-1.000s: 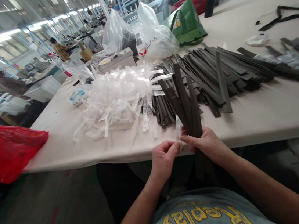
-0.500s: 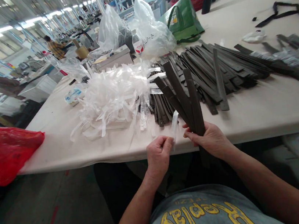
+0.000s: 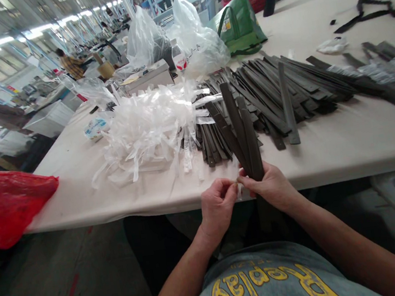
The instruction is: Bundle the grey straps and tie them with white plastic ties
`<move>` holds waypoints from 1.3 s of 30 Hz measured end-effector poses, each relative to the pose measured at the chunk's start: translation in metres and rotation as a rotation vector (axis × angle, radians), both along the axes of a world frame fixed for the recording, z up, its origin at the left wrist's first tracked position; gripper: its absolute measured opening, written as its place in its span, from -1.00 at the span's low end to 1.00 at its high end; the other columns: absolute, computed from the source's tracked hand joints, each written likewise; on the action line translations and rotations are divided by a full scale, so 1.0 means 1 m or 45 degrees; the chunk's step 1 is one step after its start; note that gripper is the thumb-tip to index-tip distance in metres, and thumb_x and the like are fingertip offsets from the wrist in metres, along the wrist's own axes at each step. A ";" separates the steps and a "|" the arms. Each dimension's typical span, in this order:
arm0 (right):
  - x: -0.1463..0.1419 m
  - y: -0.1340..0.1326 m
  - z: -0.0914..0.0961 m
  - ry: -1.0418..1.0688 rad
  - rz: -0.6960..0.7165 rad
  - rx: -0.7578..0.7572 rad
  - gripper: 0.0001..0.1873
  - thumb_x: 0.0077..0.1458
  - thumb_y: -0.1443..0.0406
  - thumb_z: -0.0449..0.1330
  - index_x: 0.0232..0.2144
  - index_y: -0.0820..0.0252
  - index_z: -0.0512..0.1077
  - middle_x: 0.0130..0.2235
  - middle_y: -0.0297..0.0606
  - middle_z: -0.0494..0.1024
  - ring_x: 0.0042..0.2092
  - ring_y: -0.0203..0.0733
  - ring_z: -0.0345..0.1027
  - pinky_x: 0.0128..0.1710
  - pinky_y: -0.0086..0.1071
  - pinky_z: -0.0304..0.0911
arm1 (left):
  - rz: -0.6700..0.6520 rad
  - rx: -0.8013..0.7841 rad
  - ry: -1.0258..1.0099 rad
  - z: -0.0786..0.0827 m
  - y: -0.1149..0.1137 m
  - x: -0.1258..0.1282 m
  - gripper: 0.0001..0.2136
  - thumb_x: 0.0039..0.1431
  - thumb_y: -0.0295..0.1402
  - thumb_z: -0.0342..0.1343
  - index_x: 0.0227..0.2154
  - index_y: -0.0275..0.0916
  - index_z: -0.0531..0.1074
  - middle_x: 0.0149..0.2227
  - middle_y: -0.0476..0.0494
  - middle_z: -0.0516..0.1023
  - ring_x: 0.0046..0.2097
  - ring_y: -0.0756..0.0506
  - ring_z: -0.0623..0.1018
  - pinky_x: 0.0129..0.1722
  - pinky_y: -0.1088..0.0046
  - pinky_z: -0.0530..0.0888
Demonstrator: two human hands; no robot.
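Over the table's front edge, my right hand [image 3: 269, 186] is closed around several dark grey-brown flat strips [image 3: 245, 136], which fan out at the top. My left hand [image 3: 220, 203] pinches a thin clear plastic strip [image 3: 239, 192], its fingertips meeting my right fingertips beside the strips. Most of that clear strip is hidden by the fingers. Just beyond my hands lies a small row of dark strips [image 3: 214, 145] with clear plastic bands across them. To its left is a heap of clear plastic strips [image 3: 150, 125]; to its right, a large pile of dark strips [image 3: 285, 91].
A red plastic bag [image 3: 10, 203] hangs at the table's left corner. At the back stand a bottle [image 3: 179, 57], clear plastic bags [image 3: 197, 40] and a green bag [image 3: 241, 26]. A tape roll [image 3: 95, 129] lies left of the heap. Other people work far off at left.
My left hand has moved right and now meets my right fingertips. The clear strip it holds, earlier sticking up between the hands, is mostly covered. The held dark strips shifted slightly left.
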State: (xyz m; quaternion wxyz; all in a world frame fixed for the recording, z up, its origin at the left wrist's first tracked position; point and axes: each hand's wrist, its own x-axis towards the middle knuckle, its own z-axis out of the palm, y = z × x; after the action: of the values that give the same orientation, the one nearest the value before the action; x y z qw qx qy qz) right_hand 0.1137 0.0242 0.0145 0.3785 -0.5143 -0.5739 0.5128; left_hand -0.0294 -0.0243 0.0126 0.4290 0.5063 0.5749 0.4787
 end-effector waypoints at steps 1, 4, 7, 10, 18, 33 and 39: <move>0.001 0.000 0.000 -0.029 -0.001 0.024 -0.70 -0.09 0.13 0.22 -0.35 0.21 0.37 -0.50 -0.37 0.42 -0.62 -0.38 0.21 -0.64 -0.48 0.21 | -0.006 -0.018 -0.046 -0.001 0.000 0.000 -0.84 0.12 -0.25 0.13 -0.45 -0.24 0.42 -0.51 0.02 0.46 -0.46 0.03 0.41 -0.41 0.52 0.35; 0.008 0.001 0.004 -0.133 -0.007 0.127 -0.75 -0.08 0.16 0.19 -0.36 0.21 0.39 -0.51 -0.37 0.42 -0.58 -0.35 0.22 -0.58 -0.46 0.20 | -0.059 -0.151 -0.331 -0.006 0.003 0.001 -0.80 0.04 -0.22 0.21 -0.39 -0.24 0.39 -0.52 0.02 0.50 -0.45 0.01 0.48 -0.36 0.49 0.41; 0.013 0.001 0.010 -0.228 0.005 0.237 -0.78 -0.09 0.19 0.21 -0.36 0.19 0.42 -0.50 -0.36 0.44 -0.49 -0.29 0.26 -0.46 -0.44 0.21 | -0.180 -0.328 -0.539 -0.008 0.008 0.000 -0.66 -0.12 -0.15 0.32 -0.37 -0.25 0.41 -0.52 -0.02 0.55 -0.45 -0.02 0.53 -0.33 0.43 0.46; 0.015 -0.001 0.017 -0.394 0.112 0.387 -0.80 -0.02 0.17 0.19 -0.38 0.16 0.44 -0.52 -0.36 0.43 -0.47 -0.27 0.26 -0.44 -0.44 0.17 | -0.331 -0.446 -0.511 -0.004 0.013 0.000 -0.62 -0.18 -0.05 0.33 -0.47 -0.30 0.48 -0.53 -0.09 0.57 -0.48 -0.04 0.53 -0.38 0.43 0.45; 0.050 -0.013 0.022 -0.541 0.106 0.288 -0.52 0.19 -0.03 -0.04 -0.29 0.14 0.55 -0.64 -0.35 0.37 -0.54 -0.21 0.33 -0.47 -0.39 0.24 | -0.158 -0.340 -0.552 0.009 0.025 -0.010 -0.70 -0.07 -0.13 0.30 -0.49 -0.34 0.55 -0.46 -0.15 0.61 -0.37 -0.07 0.57 -0.26 0.43 0.44; 0.097 -0.092 -0.022 -0.458 0.068 -0.060 -0.46 0.12 -0.12 0.03 -0.29 0.16 0.56 -0.41 -0.21 0.57 -0.51 -0.20 0.42 -0.53 -0.43 0.40 | 0.186 -0.205 -1.021 0.029 0.053 -0.013 -0.66 -0.19 -0.13 0.38 -0.49 -0.33 0.52 -0.43 -0.14 0.63 -0.38 -0.04 0.60 -0.32 0.49 0.45; 0.094 -0.088 -0.026 -0.529 0.111 0.092 -0.47 0.15 -0.08 -0.01 -0.29 0.15 0.56 -0.45 -0.22 0.56 -0.51 -0.19 0.44 -0.51 -0.42 0.40 | 0.208 -0.157 -0.987 0.028 0.054 -0.011 -0.69 -0.21 -0.15 0.40 -0.52 -0.32 0.54 -0.47 -0.09 0.60 -0.42 0.00 0.56 -0.32 0.48 0.47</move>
State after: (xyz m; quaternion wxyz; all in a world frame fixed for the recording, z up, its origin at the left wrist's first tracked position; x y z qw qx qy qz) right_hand 0.2078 -0.0633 -0.0119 0.2477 -0.5699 -0.6791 0.3907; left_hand -0.0404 0.0294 0.0408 0.6042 0.2142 0.4363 0.6314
